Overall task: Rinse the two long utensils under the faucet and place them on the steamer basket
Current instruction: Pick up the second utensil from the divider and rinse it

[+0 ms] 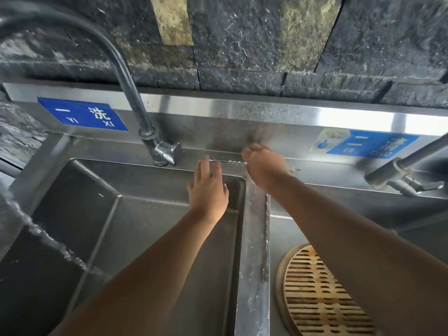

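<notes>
A long twisted metal utensil (229,162) lies along the sink's back ledge, its forked end (296,169) showing past my right wrist. My right hand (263,167) is curled over its middle and grips it. My left hand (208,190) hovers open over the left basin's back right corner, fingertips close to the utensil's left end. A second long twisted utensil (266,238) lies lengthwise on the divider between the basins. The round bamboo steamer basket (312,299) sits in the right basin, partly hidden by my right forearm. The curved faucet (132,88) rises from the back ledge.
Water streams down at the far left (36,229) into the deep left basin (135,226). A second faucet with a lever (402,175) stands at the back right. Blue labels are stuck on the steel backsplash, under a dark stone wall.
</notes>
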Available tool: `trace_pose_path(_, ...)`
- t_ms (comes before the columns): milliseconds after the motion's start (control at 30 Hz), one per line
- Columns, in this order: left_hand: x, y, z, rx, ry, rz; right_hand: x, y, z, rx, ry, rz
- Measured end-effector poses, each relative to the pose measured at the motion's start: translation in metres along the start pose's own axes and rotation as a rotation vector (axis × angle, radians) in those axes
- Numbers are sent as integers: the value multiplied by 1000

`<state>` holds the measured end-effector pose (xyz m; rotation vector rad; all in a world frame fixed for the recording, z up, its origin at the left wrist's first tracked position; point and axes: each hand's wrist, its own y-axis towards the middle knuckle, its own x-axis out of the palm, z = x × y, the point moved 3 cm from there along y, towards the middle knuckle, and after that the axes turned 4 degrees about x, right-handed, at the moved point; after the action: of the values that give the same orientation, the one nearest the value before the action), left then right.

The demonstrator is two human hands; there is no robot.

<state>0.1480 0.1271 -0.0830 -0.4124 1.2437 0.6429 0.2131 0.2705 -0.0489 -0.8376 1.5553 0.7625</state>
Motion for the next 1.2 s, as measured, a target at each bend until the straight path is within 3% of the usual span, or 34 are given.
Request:
trace_pose_path(133, 12, 1, -17, 89, 137, -142, 6, 4, -8, -63, -196, -70)
trace_pose_path(300, 21, -2, -23, 127, 137, -186, 11, 7, -19, -104, -352, -114)
trace_pose_path(600, 17, 5, -28, 187, 97, -238, -12, 14, -31, -73, -446, -121)
trace_pose_path(767, 4, 12, -31, 136, -53, -312, -46, -21, -43, -59, -465, -115)
trace_pose_path(900, -28, -6, -43, 56, -334, -238, -55, -64, -65, 9, -371, -117)
trace_pose_path(967, -40, -32, -56, -123, -628, -211, -52, -88, -85, 59, -322, -121)
trace_pose_path(1100, -64, -96, -87, -574, -1392, -348, -36, -127, -146, 150, -167, -161)
trace_pose_path(1200, -88, -130, -120, -669, -1547, -307, -20, -144, -197, 166, -39, -194)
